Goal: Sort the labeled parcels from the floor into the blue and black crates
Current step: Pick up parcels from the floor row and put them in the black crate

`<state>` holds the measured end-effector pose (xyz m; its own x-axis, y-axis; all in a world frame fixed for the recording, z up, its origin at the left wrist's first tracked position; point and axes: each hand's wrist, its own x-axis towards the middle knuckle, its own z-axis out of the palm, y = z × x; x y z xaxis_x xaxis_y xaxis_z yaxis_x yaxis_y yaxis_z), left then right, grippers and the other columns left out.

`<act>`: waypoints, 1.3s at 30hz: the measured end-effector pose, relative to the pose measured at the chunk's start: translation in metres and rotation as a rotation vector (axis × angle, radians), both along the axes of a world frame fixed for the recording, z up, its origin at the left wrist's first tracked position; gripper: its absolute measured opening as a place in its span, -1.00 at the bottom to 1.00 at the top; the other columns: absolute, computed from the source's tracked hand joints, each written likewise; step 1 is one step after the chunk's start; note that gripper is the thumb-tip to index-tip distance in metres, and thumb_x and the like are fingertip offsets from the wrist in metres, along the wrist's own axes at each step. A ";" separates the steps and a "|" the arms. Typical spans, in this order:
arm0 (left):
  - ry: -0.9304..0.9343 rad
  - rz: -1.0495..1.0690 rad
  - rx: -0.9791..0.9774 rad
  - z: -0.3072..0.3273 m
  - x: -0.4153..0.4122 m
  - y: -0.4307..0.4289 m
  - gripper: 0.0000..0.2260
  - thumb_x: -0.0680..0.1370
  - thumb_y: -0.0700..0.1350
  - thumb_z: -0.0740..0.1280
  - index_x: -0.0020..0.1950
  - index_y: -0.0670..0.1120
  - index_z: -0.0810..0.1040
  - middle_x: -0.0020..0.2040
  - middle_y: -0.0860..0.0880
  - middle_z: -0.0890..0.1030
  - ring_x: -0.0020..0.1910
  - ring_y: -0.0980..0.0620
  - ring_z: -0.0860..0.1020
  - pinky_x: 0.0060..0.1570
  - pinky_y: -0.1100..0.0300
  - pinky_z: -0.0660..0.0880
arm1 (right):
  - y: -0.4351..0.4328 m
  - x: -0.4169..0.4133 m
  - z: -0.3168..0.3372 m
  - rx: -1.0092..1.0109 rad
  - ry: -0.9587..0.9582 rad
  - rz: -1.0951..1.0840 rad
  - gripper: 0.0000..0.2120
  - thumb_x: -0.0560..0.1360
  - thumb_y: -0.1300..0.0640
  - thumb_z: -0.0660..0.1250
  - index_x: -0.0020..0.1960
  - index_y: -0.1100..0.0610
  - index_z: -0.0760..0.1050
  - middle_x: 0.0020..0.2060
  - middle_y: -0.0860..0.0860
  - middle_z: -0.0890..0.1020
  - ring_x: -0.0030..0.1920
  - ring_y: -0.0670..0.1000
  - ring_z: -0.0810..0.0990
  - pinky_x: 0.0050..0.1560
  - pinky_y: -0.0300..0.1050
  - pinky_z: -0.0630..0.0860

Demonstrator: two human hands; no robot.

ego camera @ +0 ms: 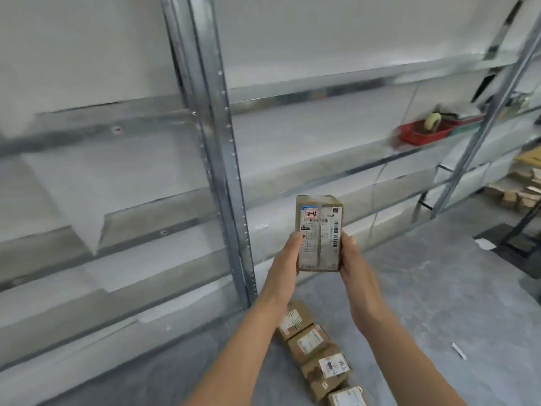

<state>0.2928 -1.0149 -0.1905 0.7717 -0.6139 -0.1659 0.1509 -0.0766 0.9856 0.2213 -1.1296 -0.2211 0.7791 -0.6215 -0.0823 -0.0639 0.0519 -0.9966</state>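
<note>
Two hands hold one parcel [319, 232] up in front of the metal shelving [292, 95], well above the floor [424, 288]. The left hand [288, 253] lays its thumb along the left edge of the box, and the right hand [351, 259] does the same on the right edge. The other fingers go behind the box, where I cannot see them. In this way the parcel is clamped by its narrow sides between both hands, and its printed face is left uncovered.

The box stands upright with the label turned toward the camera. I judge that this is for reading: the red handwritten mark [311, 213] near the top of the label probably tells which crate it belongs to. The writing is too blurred for me to read it with certainty.

Several other labeled parcels [316, 350] lie in a row on the floor, under the forearms and near the shelf post [222, 142], with their labels up. They are not yet sorted. Neither the blue crate nor the black crate is in view, so I cannot say where the held parcel must go. A red tray [421, 133] with a roll of tape [432, 120] sits on a shelf far to the right.
</note>
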 end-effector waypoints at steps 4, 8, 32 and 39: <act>-0.030 0.188 -0.023 0.024 0.028 0.098 -0.68 0.73 0.16 0.01 0.20 0.25 0.56 -0.03 0.39 0.67 -0.01 0.49 0.58 0.01 0.43 0.46 | 0.089 0.051 0.026 -0.024 -0.055 0.181 -0.49 0.71 -0.34 -0.09 0.34 -0.29 0.58 0.26 -0.23 0.70 0.36 -0.20 0.58 0.50 0.00 0.39; -0.088 0.359 -0.031 0.038 0.052 0.211 -0.64 0.74 0.15 -0.01 0.26 0.20 0.57 -0.07 0.42 0.67 -0.04 0.53 0.57 0.04 0.35 0.42 | 0.195 0.098 0.041 -0.024 -0.086 0.357 -0.49 0.75 -0.28 -0.08 0.38 -0.22 0.59 0.26 -0.20 0.71 0.33 -0.21 0.61 0.54 0.02 0.39; -0.010 1.301 0.017 -0.014 0.062 0.763 -0.71 0.71 0.23 0.06 0.18 0.34 0.58 0.10 0.34 0.66 0.22 0.36 0.54 0.43 0.13 0.34 | 0.768 0.218 0.011 0.005 -0.035 1.325 -0.46 0.75 -0.29 -0.12 0.28 -0.30 0.64 0.25 -0.20 0.71 0.34 -0.15 0.62 0.58 0.11 0.31; 0.069 1.500 -0.093 -0.032 0.106 0.841 -0.73 0.75 0.10 0.05 0.10 0.29 0.54 -0.08 0.44 0.66 -0.02 0.53 0.56 0.04 0.42 0.39 | 0.877 0.293 -0.023 0.014 0.053 1.535 -0.46 0.75 -0.27 -0.11 0.27 -0.25 0.65 0.23 -0.16 0.73 0.34 -0.13 0.63 0.56 0.11 0.36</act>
